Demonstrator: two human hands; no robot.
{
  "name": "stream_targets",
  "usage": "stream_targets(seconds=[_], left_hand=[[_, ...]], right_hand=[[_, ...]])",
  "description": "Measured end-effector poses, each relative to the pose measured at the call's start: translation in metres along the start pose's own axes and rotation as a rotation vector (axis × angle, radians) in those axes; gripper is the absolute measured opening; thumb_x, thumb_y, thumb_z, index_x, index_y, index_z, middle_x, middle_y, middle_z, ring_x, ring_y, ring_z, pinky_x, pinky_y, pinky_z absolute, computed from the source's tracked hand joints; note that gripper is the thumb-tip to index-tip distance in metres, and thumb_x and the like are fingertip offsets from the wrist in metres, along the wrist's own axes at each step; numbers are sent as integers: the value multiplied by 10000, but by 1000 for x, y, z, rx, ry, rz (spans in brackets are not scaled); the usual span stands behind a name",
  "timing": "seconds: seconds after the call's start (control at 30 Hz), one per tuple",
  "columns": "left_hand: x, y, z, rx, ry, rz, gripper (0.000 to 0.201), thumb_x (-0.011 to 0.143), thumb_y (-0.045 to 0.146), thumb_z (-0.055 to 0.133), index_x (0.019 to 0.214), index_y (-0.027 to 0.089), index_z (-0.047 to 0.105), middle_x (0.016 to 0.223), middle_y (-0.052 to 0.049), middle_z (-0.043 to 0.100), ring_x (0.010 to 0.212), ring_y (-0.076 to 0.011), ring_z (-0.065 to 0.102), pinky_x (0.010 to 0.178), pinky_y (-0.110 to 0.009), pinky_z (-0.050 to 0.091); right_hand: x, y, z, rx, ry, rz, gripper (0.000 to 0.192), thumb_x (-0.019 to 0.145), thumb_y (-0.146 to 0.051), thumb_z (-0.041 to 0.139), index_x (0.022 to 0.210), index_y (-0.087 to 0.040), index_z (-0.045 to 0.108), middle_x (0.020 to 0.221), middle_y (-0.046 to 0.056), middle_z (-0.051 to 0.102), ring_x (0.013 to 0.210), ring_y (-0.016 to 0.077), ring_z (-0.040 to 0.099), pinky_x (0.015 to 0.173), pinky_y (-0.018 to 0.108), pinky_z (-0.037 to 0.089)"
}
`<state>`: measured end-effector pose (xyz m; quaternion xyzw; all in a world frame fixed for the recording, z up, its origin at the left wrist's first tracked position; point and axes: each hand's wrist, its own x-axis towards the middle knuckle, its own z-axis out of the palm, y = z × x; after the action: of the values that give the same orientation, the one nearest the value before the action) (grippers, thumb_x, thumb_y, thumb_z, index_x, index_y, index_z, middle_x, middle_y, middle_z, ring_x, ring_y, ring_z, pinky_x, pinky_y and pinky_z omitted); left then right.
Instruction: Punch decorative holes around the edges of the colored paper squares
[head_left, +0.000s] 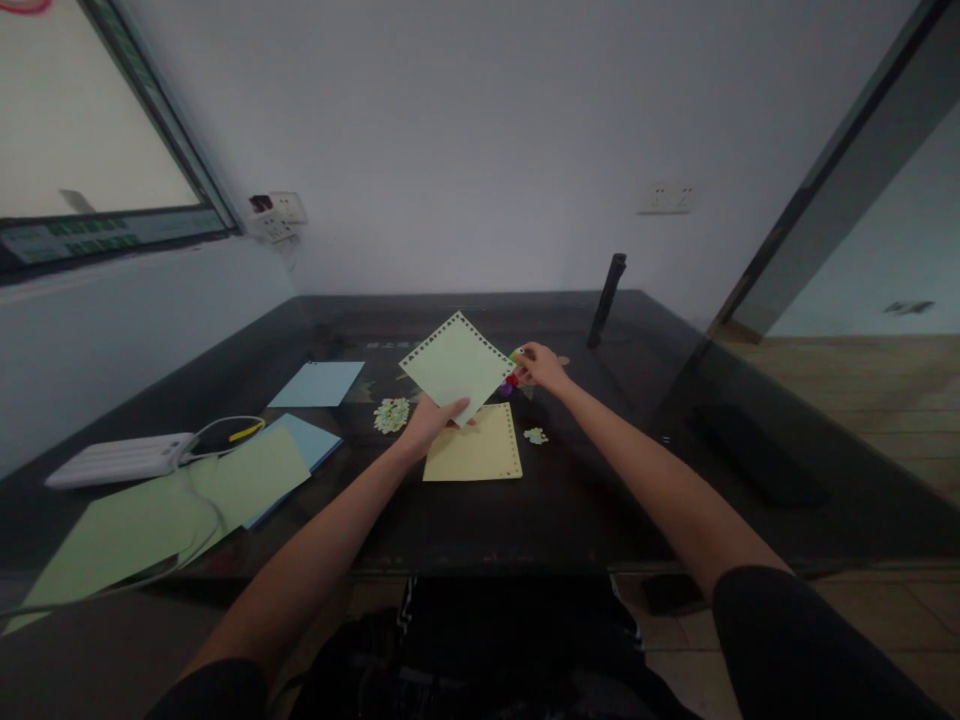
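Note:
My left hand (439,420) pinches the lower corner of a pale green sheet of paper (457,365), tilted like a diamond above the table. Small punched holes line its two upper edges. At the sheet's right corner, my right hand (538,365) has its fingers closed around a small bright green craft punch (517,355), partly hidden by the fingers. Just below lie a red piece (513,380) and a purple piece (505,391), too small to make out. Under my left hand rests a pale yellow sheet (474,455) with holes along its right edge.
Small paper cut-outs form a pile (391,415) on the left and a smaller cluster (535,436) on the right. Blue paper (319,384), green sheets (142,530), a white power bank (120,460) and its cable lie left. A black upright stick (606,300) stands at the back right.

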<state>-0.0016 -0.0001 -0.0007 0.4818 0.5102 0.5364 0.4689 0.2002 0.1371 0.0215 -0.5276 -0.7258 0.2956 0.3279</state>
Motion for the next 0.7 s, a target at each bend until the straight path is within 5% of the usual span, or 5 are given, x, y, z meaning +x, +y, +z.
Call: stream_targets(seconds=[0.13,0.3,0.7], left_hand=[[-3,6,16,-61,-63,-17,401,701,318,693,1038,123,595,983,-139,690,587,-148,640,498,-232,453],[-14,21,44,-31,-130,13,432,707,341,688,1076,141,588,957,-117,697,562,-143,634,482,-229,445],[-33,1,50,247,4,174,263,750,351,638,871,118,646,579,-44,666,496,-163,583,476,-248,459]], right_hand=[[-56,13,-25,564,-174,59,299,805,-229,626,1084,-127,583,903,98,685,638,126,636,614,248,536],[-116,12,-38,940,-248,157,372,706,-185,723,1059,-178,606,990,70,669,722,135,666,773,293,561],[-141,10,-22,1103,-140,175,328,719,-274,722,1003,-207,571,934,44,693,791,174,688,864,370,532]])
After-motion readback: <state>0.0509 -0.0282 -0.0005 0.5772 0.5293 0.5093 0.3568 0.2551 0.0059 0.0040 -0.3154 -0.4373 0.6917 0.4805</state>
